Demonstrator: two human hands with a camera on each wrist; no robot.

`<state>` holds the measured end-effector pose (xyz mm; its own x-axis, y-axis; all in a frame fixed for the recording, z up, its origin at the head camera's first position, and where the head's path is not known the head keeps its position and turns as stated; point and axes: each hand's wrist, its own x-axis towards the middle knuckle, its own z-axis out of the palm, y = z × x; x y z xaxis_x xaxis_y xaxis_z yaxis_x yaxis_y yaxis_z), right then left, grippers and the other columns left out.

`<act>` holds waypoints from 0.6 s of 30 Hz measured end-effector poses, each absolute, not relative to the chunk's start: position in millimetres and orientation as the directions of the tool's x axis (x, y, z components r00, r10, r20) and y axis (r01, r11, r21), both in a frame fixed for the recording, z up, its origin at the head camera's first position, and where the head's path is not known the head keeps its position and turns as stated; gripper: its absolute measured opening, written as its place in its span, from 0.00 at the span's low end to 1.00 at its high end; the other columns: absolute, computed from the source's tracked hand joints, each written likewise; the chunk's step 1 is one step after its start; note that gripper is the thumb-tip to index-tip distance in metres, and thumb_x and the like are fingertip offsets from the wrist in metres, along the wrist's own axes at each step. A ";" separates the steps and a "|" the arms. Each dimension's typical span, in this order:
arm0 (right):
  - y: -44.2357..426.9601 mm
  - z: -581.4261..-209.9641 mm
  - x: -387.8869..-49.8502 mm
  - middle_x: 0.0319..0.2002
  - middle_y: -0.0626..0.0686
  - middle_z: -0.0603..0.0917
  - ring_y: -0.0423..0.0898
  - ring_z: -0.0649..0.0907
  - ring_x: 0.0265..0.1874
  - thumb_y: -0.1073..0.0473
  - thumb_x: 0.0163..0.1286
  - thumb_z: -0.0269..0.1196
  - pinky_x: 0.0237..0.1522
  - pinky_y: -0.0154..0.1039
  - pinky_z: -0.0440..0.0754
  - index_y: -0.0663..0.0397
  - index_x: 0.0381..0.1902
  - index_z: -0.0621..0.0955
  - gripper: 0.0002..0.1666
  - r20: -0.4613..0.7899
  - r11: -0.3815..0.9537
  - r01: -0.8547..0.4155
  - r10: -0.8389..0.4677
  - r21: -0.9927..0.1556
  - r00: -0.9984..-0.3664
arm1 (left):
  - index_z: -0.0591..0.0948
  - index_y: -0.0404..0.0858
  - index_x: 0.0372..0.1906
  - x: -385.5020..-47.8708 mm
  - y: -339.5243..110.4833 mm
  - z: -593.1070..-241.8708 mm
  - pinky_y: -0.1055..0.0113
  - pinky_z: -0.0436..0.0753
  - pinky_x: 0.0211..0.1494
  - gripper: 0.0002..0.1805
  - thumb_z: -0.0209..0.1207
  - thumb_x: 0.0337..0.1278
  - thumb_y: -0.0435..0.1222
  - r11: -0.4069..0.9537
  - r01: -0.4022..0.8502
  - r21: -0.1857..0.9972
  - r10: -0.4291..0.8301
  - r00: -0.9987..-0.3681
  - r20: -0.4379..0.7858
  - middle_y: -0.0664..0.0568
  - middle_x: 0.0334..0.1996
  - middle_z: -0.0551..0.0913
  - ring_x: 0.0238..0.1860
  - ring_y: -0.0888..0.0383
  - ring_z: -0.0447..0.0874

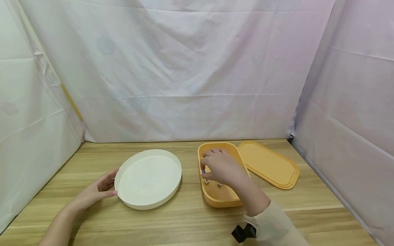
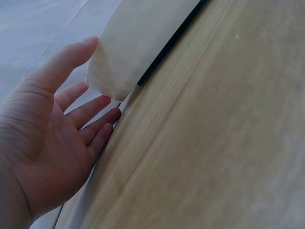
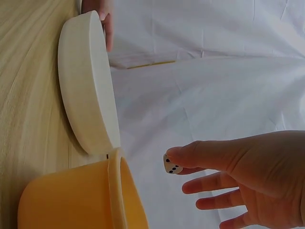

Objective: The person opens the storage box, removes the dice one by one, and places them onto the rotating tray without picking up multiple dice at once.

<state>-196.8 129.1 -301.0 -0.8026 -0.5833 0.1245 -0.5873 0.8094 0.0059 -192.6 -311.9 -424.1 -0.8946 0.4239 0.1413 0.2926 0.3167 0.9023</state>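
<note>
A round white tray (image 1: pixel 150 179) with a low wall lies on the table. At its left side my left hand (image 1: pixel 95 190) touches the rim with fairly straight fingers, thumb near the front; the left wrist view shows the palm (image 2: pixel 55 157) bare. My right hand (image 1: pixel 222 168) is over the yellow box (image 1: pixel 223 204). Between its thumb and index finger it pinches a white die (image 3: pixel 171 164) with dark dots, while the other fingers stay extended. On the box floor lie a die (image 1: pixel 206 182) and another die (image 1: pixel 219 184); the hand hides part of the inside.
Behind and right of the box, a flat yellow lid (image 1: pixel 271 165) lies on the wooden table (image 1: pixel 172 225). White cloth (image 1: pixel 184 68) hangs at the back and both sides. A black strap piece (image 1: pixel 244 233) sits at the right sleeve (image 1: pixel 274 222).
</note>
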 end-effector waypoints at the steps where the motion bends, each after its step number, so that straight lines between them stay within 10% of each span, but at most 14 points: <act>1: 126.6 -300.8 -197.3 0.47 0.45 0.78 0.50 0.74 0.53 0.48 0.58 0.70 0.56 0.53 0.66 0.36 0.26 0.80 0.08 0.126 0.806 -0.592 -0.588 0.006 -0.799 | 0.50 0.27 0.73 -192.7 -311.9 -424.3 0.81 0.66 0.56 0.41 0.59 0.60 0.28 0.316 0.295 0.902 0.425 -0.894 0.143 0.26 0.69 0.52 0.58 0.76 0.65; 18: 86.1 -293.3 -205.4 0.50 0.45 0.78 0.48 0.73 0.53 0.46 0.58 0.70 0.55 0.51 0.67 0.35 0.26 0.79 0.09 0.124 0.771 -0.636 -0.634 0.032 -0.763 | 0.51 0.27 0.72 -190.3 -308.8 -422.8 0.81 0.66 0.55 0.40 0.59 0.60 0.26 0.305 0.325 0.895 0.433 -0.885 0.174 0.24 0.68 0.53 0.58 0.77 0.65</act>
<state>-205.4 86.1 -293.3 -0.7629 -0.6345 0.1244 -0.6360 0.7710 0.0322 -190.3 -308.8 -422.8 -0.8846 0.4326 0.1740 0.3253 0.3051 0.8950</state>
